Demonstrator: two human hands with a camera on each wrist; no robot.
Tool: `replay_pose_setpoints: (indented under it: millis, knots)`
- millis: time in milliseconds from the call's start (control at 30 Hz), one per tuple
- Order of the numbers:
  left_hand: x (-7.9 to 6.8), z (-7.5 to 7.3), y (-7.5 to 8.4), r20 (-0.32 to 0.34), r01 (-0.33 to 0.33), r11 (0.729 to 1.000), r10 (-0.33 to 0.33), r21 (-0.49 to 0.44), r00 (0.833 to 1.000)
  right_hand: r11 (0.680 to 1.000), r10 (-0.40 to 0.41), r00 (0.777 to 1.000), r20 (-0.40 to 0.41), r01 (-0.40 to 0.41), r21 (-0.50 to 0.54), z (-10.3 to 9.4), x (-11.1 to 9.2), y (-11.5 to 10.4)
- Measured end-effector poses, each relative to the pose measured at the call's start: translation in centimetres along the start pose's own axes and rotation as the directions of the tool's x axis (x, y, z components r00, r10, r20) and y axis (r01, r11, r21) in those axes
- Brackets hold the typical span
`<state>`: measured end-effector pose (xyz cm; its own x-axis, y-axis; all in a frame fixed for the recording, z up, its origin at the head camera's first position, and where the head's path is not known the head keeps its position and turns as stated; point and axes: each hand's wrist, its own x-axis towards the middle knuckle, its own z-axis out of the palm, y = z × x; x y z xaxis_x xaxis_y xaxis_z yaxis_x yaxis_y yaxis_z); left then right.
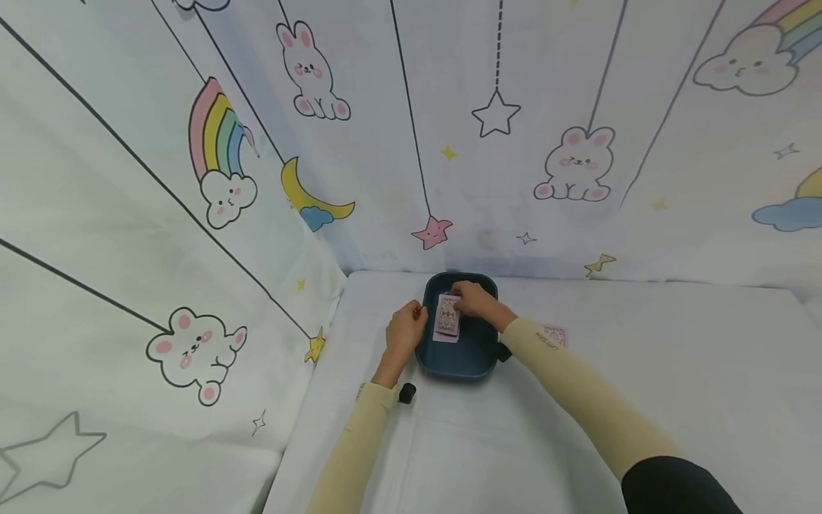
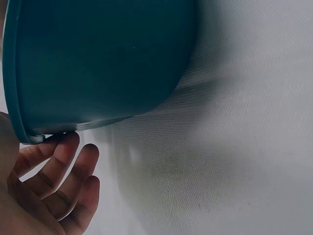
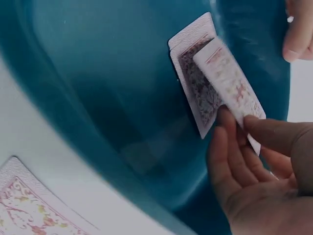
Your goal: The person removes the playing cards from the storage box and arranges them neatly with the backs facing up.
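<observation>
A playing card (image 3: 234, 85) with a patterned back is pinched between the thumb and fingers of my right hand (image 1: 477, 300), low inside a dark blue plastic basin (image 1: 472, 353). Under and beside it, more playing cards (image 3: 191, 39) lie on the basin's floor, partly covered by the held one. My left hand (image 1: 406, 327) grips the basin's left rim, its curled fingers (image 2: 66, 152) against the outside just below the lip and the thumb on top.
Another patterned card (image 3: 29, 210) lies on the white tabletop (image 1: 642, 385) to the right of the basin, partly hidden by the right sleeve in the head view. A printed cloth wall (image 1: 385, 178) rises close behind the basin, and a second one stands at the left.
</observation>
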<state>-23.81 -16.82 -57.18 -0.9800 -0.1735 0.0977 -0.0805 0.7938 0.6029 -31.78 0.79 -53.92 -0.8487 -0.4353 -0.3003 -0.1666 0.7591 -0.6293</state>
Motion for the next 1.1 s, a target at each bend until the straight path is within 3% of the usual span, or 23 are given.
replay_pose_setpoints:
  millis: [200, 433, 1100]
  knots:
    - [0.1, 0.2, -0.1, -0.001, 0.008, 1.000, -0.008, 0.015, 1.000, 0.988, -0.059, 0.998, -0.001, 0.059, 0.140, -0.7, -0.8, 1.1]
    - [0.2, 0.2, -0.2, 0.009, 0.022, 1.000, -0.022, 0.014, 1.000, 0.942, -0.095, 0.995, -0.005, 0.092, 0.323, -1.6, -2.1, 1.7]
    - [-0.2, 0.2, 0.4, 0.012, 0.022, 1.000, -0.022, 0.009, 1.000, 0.941, -0.105, 0.994, -0.023, 0.106, 0.323, -3.9, -6.0, 4.1]
